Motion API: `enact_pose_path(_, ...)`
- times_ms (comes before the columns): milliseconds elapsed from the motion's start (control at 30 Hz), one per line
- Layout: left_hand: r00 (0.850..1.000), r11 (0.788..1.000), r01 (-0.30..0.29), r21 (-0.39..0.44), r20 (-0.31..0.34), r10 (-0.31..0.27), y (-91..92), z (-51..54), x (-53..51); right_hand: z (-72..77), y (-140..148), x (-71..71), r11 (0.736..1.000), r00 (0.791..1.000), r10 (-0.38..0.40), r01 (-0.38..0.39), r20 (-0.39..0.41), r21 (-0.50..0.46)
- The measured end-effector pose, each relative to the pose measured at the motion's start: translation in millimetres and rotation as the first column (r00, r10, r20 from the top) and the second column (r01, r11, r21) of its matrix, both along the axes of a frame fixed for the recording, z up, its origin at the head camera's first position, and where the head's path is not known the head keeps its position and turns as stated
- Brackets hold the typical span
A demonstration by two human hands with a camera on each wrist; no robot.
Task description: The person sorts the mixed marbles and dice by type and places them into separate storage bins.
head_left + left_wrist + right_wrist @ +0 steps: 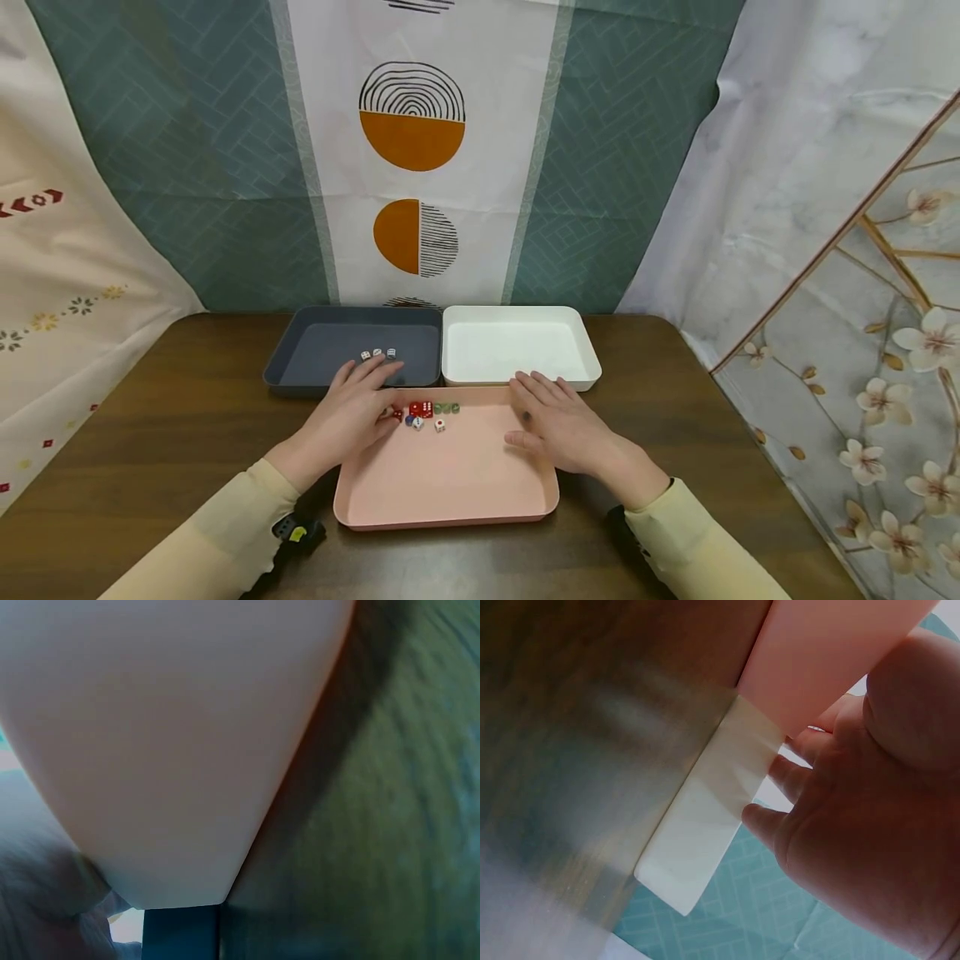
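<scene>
Pink plastic-looking tray (450, 492), nearest me on the brown table (637, 375), is my centre for the clock. At ten o'clock my left hand (351, 414) reaches over its rim, some fingers stretched towards the dark tray (300, 358), thumb and forefinger beside a red die (398, 414); I cannot tell whether they pinch it or only hover around it. At two o'clock my right hand (558, 425) lies loose and flat, grasping nothing, its fingertips by the near edge of the white tray (517, 342) and its thumb reaching over the pink floor

Between eleven and twelve, just inside the far rim, sit two more red dice (427, 409), a blue piece (409, 421) and a white die with dark pips (417, 424). Around twelve come three small green pieces (446, 408), side by side, and nearer me a white die with a red pip (440, 425)

At eleven, beyond the rim, the dark tray carries three white dice (378, 353) in a row, close to my left fingertips. The white tray stands at one, next to the dark one
</scene>
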State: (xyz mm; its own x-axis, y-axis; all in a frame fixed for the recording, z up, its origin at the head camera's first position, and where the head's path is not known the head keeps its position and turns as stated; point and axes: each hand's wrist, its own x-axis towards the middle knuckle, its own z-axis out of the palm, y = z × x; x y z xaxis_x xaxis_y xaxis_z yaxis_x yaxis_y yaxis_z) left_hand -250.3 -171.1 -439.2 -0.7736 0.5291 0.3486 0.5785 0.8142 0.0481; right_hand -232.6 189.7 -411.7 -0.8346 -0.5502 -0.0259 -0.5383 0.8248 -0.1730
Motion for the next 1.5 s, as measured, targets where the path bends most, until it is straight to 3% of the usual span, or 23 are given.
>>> enact_pose_path(200, 1.000, 1.000, 0.006, 0.002, 0.006, -0.006, 1.4, 0.7, 2.0, -1.0, 2, 0.6, 1.000, 1.000, -0.010, 0.009, 0.010, 0.015)
enact_pose_path(800, 0.999, 0.996, 0.015, 0.094, 0.033, -0.018, -0.8, 21.3, 1.9, 0.5, 1, 0.0, 1.000, 1.000, -0.022, 0.022, 0.010, 0.015)
enact_pose_path(1200, 0.999, 0.993, 0.030, 0.114, -0.024, -0.028, -5.5, 28.1, 5.8, -1.9, 0, -0.4, 1.000, 1.000, -0.015, 0.015, 0.002, 0.014)
enact_pose_path(1500, 0.998, 0.994, 0.033, 0.102, -0.056, -0.027, -4.0, 37.4, -1.3, -1.8, 2, 0.2, 1.000, 1.000, -0.014, 0.014, 0.000, 0.005)
